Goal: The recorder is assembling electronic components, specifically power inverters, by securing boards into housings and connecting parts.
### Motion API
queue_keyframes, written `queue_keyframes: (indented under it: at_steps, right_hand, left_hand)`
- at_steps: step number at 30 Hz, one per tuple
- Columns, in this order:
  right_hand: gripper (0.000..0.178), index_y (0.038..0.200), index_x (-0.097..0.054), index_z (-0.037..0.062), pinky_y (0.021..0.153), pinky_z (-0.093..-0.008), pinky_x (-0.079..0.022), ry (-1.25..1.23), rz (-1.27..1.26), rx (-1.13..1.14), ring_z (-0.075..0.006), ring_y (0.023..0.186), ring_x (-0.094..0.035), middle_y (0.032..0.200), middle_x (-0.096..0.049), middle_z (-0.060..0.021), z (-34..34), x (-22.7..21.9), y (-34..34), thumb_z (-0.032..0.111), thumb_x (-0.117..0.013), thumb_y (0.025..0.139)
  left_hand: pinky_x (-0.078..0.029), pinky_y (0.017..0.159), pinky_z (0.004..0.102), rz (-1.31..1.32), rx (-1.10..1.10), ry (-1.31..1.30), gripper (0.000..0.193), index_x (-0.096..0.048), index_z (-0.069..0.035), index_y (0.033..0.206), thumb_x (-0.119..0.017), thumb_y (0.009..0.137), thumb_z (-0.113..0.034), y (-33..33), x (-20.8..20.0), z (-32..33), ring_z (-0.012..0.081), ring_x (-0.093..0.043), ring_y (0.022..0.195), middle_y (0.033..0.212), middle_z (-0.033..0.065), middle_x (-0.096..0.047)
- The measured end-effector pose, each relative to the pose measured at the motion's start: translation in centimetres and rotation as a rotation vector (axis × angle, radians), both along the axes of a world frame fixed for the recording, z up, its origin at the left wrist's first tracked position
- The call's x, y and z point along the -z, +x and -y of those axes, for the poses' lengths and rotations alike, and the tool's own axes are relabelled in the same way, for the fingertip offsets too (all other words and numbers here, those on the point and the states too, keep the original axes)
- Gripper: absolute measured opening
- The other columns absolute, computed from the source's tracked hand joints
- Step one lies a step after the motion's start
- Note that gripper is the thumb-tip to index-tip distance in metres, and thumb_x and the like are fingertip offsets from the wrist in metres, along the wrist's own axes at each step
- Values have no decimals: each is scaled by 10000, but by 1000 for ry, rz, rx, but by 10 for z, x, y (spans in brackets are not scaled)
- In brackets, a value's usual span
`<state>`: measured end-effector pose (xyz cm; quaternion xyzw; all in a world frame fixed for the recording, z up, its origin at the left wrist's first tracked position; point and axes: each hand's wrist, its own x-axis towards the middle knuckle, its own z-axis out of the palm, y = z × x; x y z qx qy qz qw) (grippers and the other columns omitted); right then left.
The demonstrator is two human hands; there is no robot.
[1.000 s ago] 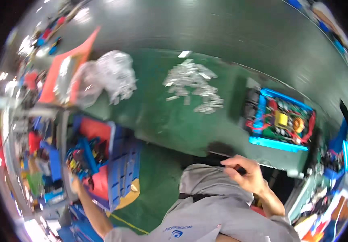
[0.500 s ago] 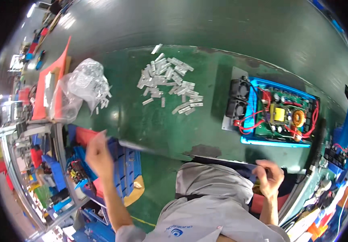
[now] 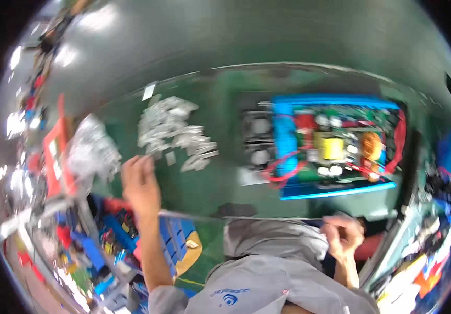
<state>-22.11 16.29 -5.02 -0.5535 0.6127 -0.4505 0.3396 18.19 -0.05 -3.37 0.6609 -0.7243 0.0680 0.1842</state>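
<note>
My left hand is raised over the green mat, fingers together and blurred, just below a scattered pile of small silver parts. Whether it holds one of them is unclear. My right hand is curled near the table's front edge, below a blue-framed open electronics unit with a circuit board, yellow transformer, copper coil and red wires. Nothing clear shows in the right hand.
A crumpled clear plastic bag lies left of the silver parts, beside an orange tray. Blue bins with mixed parts stand under the table at the left. Cluttered shelves run along the right edge.
The view has swung, so the bench sits larger and lower. My left hand rose from the blue bins to the silver parts. My right hand stayed near the front edge.
</note>
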Motion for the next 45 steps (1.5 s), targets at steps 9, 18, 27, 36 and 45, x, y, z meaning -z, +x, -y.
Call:
queue_keyframes:
  at_steps: [9,18,27,36,45]
  right_hand:
    - [276,1065,-709,16,464,-311,-493,-223,296,-307,-186,546,-632,716,-669,-61,37,-3,27,0,-744,792]
    - [390,1151,-705,63,526,-292,-519,-144,195,-339,-133,606,-624,802,-661,-25,43,-2,19,22,-780,770]
    - [154,960,-681,39,505,-280,-472,-37,15,-187,-171,554,-641,645,-652,-58,34,-17,15,-24,-691,819]
    - [192,985,-667,24,502,-282,-468,-106,24,-290,-170,544,-632,660,-643,-66,34,-26,45,-64,-680,815]
    - [140,1012,-689,7,559,-261,-475,-77,-52,-310,-150,597,-657,704,-682,-75,23,-32,55,-19,-655,879]
  left_hand:
    - [-506,775,378,-174,468,214,105,-653,14,1004,-620,907,37,-111,-55,-42,299,-611,867,988,150,-627]
    - [-442,642,209,-201,-62,124,131,-696,-25,1062,-683,935,-52,-63,-18,-19,111,-574,839,1115,48,-635]
    - [-422,571,225,-297,-127,35,69,-689,-44,1003,-689,934,-46,-52,-35,-9,107,-542,679,895,53,-635]
    - [-440,575,235,-404,-132,93,214,-722,-57,1057,-780,851,-54,-37,-19,-29,91,-534,654,950,45,-650]
    - [-524,606,358,-163,-112,8,100,-645,-70,958,-717,890,-86,-29,-9,-10,234,-647,705,939,76,-631]
